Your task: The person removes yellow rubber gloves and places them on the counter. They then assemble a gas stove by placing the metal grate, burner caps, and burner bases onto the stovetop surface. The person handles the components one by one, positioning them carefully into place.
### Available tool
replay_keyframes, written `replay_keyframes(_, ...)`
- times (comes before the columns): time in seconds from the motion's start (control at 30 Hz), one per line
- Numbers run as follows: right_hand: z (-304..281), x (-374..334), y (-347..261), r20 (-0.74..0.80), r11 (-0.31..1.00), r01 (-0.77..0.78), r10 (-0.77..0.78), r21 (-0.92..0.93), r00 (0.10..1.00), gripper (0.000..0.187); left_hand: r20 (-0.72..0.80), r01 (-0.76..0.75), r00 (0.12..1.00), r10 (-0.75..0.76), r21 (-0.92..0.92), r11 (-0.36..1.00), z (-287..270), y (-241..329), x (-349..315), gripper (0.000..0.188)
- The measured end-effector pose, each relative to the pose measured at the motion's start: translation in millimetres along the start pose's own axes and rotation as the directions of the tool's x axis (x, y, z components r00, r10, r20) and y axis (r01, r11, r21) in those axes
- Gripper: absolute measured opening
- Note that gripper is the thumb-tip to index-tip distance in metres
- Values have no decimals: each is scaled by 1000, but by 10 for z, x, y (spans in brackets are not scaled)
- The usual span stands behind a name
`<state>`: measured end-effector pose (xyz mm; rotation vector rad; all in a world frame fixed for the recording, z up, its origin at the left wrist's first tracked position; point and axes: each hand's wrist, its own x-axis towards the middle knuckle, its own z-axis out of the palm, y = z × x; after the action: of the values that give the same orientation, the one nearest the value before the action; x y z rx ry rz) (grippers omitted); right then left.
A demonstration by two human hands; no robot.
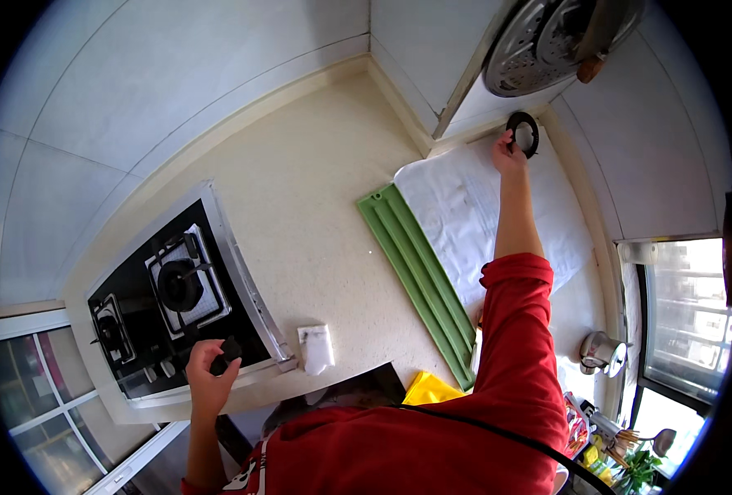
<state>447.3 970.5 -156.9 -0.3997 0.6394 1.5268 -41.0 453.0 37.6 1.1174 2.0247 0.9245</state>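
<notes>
My left hand [207, 378] is closed around a small black round piece [231, 350], held over the front right corner of the black gas stove [238, 309]. Far to the right, my right arm reaches across the counter, and my right hand [510, 157] grips a black ring [533, 134] with an open centre by its edge. Behind that ring, a white sheet [440, 194] covers the counter near the back corner. On the stove, the nearer burner [179, 285] has a dark round centre and a light, patterned liner around it.
A folded white cloth or sponge [316, 350] lies right of the stove. A long green ridged tray [420, 285] runs along the sheet's edge. Yellow cloth [432, 388] sits at the front edge. A metal pot [601, 353] stands by the window; perforated metal discs [521, 62] hang above.
</notes>
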Motion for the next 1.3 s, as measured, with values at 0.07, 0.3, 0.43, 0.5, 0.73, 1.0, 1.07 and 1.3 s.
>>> replay_keyframes(0.07,-62,158,-8,58,999,-41,39,31,998,29,-23,-1,1000,1,5,1000,-42,-63,-76,32)
replay_keyframes(0.3,-77,935,-910,365,988,83,-31,-130,931,17,-93,4,996,-2,19,1000,-151,-72,-70,28)
replay_keyframes(0.43,88,890,-1265,490,874,311,-98,-374,866,9,-139,2,990,-2,-5,1000,-288,-289,-206,27)
replay_keyframes(0.5,65,581,-1163,475,832,390,-178,-395,862,8,-169,27,985,-36,-55,998,-364,-294,-365,28)
replay_keyframes(0.73,-503,-1298,-492,337,729,307,-112,-612,935,14,-348,207,892,-287,-251,946,-768,-864,-1250,31)
replay_keyframes(1.0,-1236,-2922,322,287,551,285,-85,-784,954,26,-684,187,609,-401,-368,911,-2012,-2303,-1946,30)
replay_keyframes(1.07,-1350,-3349,962,326,504,313,-65,-805,943,25,-717,185,510,-475,-448,875,-2410,-2675,-2050,31)
replay_keyframes(1.3,-1981,-4981,2994,341,539,109,354,-836,871,19,-805,221,342,-484,-432,875,-3925,-4406,-2091,35)
